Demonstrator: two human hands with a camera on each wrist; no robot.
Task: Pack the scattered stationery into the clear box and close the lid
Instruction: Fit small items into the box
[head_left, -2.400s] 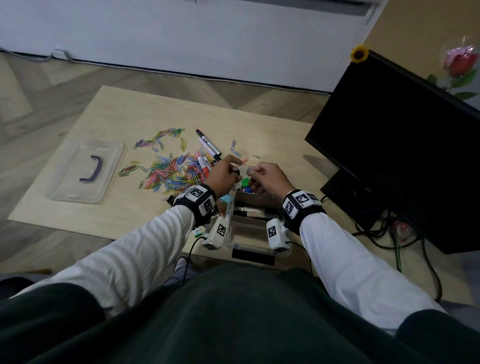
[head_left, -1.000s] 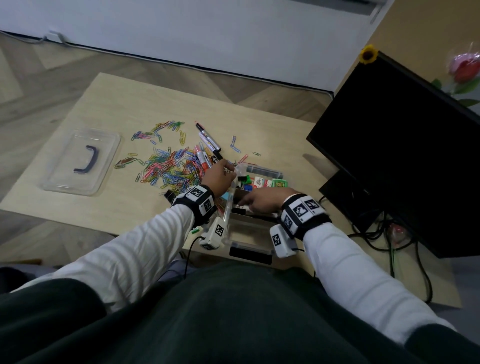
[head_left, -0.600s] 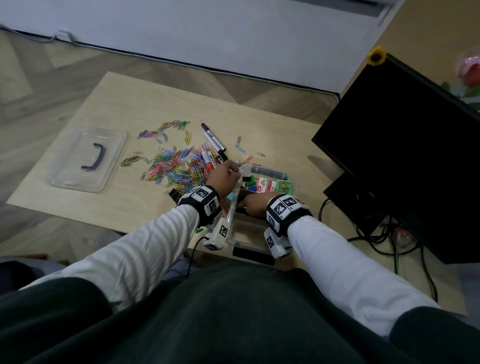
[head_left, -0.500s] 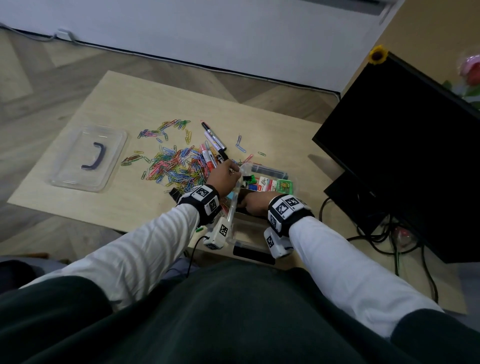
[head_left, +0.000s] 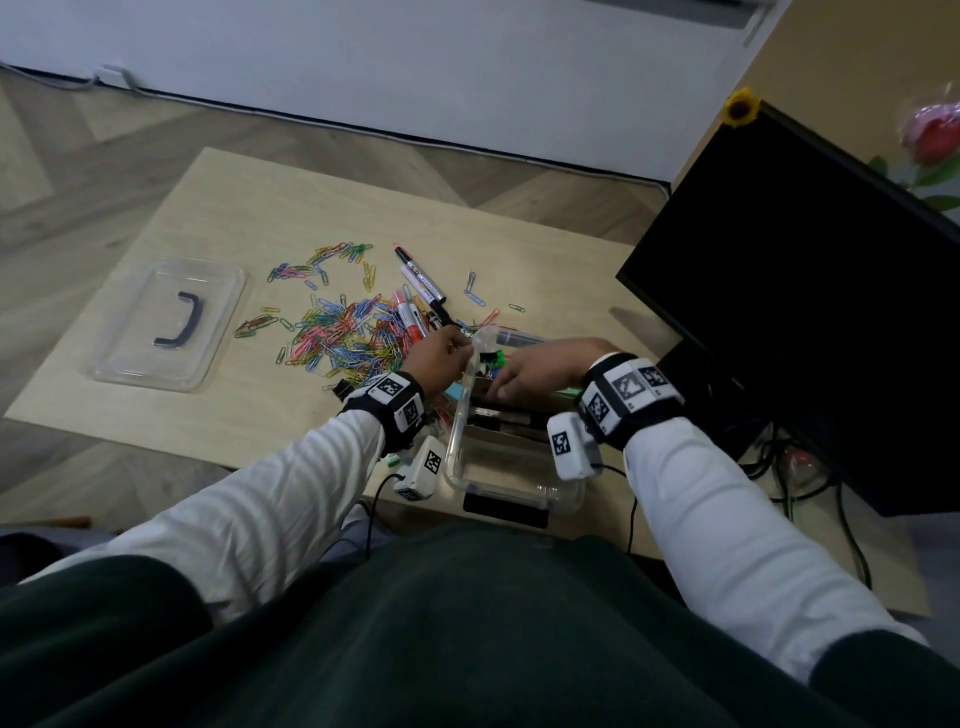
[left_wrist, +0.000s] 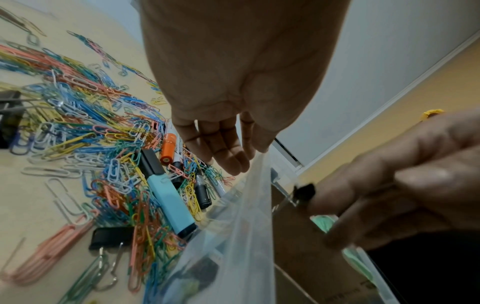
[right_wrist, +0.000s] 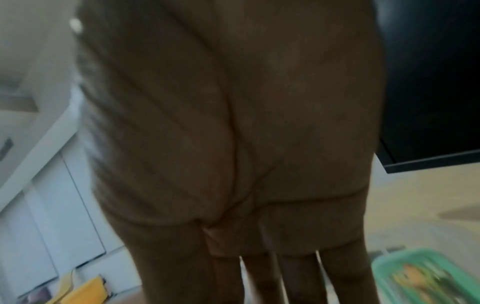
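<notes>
The clear box (head_left: 514, 483) is part-filled; paper clips (head_left: 343, 338), markers (head_left: 415, 291) and lid (head_left: 171, 322) lie on the worktop (head_left: 260, 208); left hand (head_left: 439, 358) grip pinches its wall; right hand (head_left: 540, 369) grip I cannot tell.

Left hand (head_left: 441, 358) pinches the far left corner of the box (head_left: 511, 488); right hand (head_left: 535, 369) reaches into it; clips (head_left: 343, 338) and markers (head_left: 421, 278) lie just left, lid (head_left: 130, 332) well left

Left hand (head_left: 439, 358) in pinch, right hand (head_left: 540, 366) alongside, fingers down.
</notes>
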